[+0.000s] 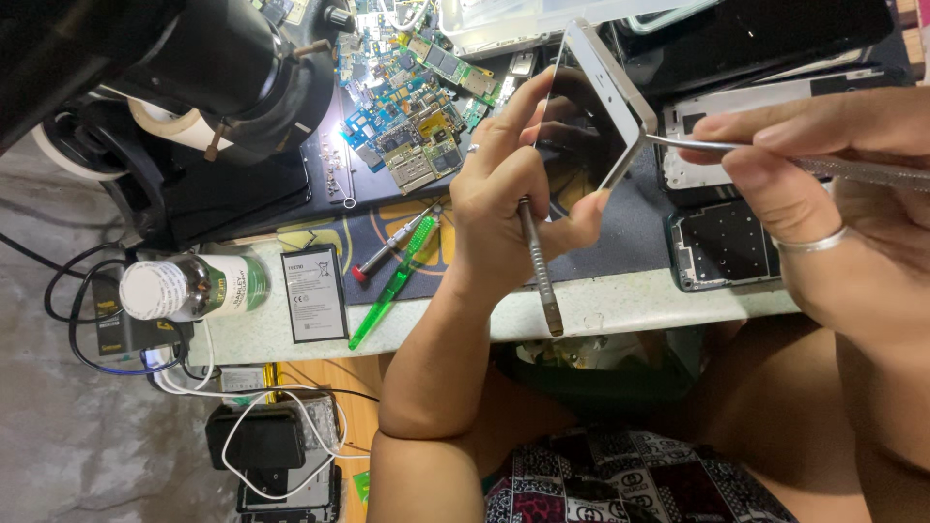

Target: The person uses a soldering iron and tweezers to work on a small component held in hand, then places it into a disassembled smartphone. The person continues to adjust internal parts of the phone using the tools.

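Smartphone (591, 107), white-framed with a dark glass face, is being held tilted above the worktop (620, 300), near the top centre of the view. Going from the left: at ten o'clock a black microscope barrel (232, 68) is hanging over the bench, and at eight o'clock a green bottle with a white cap (194, 288) is lying on its side just beside a flat black battery (314, 293). A red-handled screwdriver (392, 244) and green plastic tweezers (392, 284) are resting across the mat's edge, with a heap of blue and green circuit boards (412, 107) above them at eleven o'clock. At centre, the left hand (513, 203) is gripping the phone, fingers (528, 102) curled round its edge, while a metal spudger (539, 271) is tucked between thumb and palm, pointing down to six o'clock. At three o'clock the right hand (823, 213), wearing a ring, is pinching a thin metal pry tool (707, 145), its tip touching the phone's lower corner. Below it an opened phone frame (722, 247) is lying on the mat.
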